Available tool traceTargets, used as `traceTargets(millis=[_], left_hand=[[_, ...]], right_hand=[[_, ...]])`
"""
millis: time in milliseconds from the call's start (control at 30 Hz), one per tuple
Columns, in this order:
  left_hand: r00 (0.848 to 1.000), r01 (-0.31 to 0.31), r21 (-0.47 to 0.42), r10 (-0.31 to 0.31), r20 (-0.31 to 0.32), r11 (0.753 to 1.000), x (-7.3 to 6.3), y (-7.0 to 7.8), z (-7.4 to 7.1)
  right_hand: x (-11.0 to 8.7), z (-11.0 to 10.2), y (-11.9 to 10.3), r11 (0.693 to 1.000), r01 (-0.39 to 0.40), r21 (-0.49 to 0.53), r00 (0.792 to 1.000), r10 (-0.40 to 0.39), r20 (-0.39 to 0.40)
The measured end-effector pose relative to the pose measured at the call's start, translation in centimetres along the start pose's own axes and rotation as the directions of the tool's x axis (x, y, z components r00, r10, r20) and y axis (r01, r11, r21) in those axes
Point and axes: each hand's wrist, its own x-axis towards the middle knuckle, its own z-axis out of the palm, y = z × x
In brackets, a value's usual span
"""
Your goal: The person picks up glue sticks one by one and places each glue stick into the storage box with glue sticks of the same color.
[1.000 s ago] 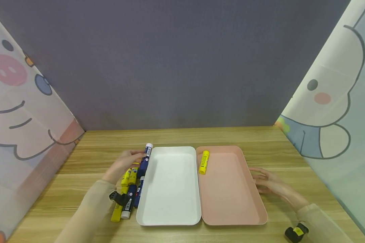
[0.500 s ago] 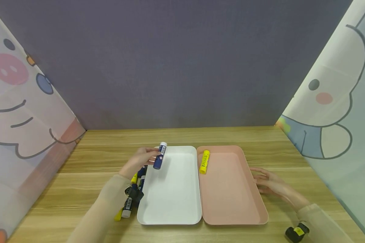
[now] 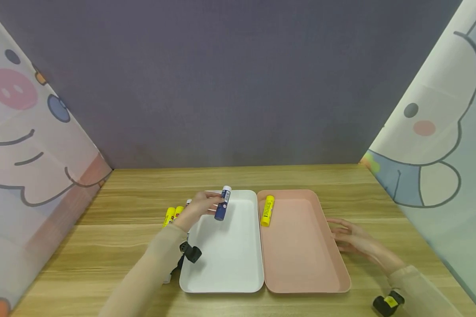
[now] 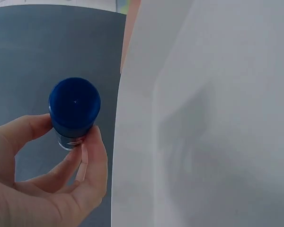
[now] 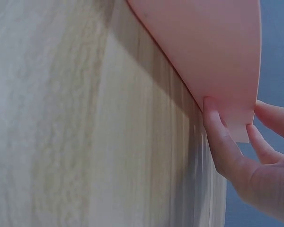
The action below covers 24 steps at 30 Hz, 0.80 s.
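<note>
While between fingers [image 4: 96, 153], tube [image 4: 75, 106] above white tray [image 3: 230, 264].

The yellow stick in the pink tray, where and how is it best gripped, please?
Probably across its middle, from above and slightly right: the slim yellow stick lies flat near the left edge of the pink tray, with open space on its right.

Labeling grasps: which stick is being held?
The blue stick pinched in the left hand over the white tray; the others lie in the pink tray or on the table.
</note>
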Motion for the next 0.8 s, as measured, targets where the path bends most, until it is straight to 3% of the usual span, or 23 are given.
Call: traceTargets(millis=[167, 500, 800], left_hand=[[1.000, 0.006, 0.003, -0.005, -0.018, 1.000, 0.5, 0.0, 1.2], [1.000, 0.016, -0.003, -0.016, -0.014, 1.000, 1.3, -0.3, 3.3], [1.000, 0.014, 0.031, -0.014, 0.007, 0.999, 1.4, -0.6, 4.6]], right_hand=[[0.0, -0.1, 0.1, 1.000, -0.013, -0.020, 1.000, 0.013, -0.016], [0.0, 0.0, -0.1, 1.000, 0.009, 0.011, 1.000, -0.009, 0.025], [-0.1, 0.1, -0.1, 0.999, -0.032, -0.032, 0.999, 0.031, -0.031]])
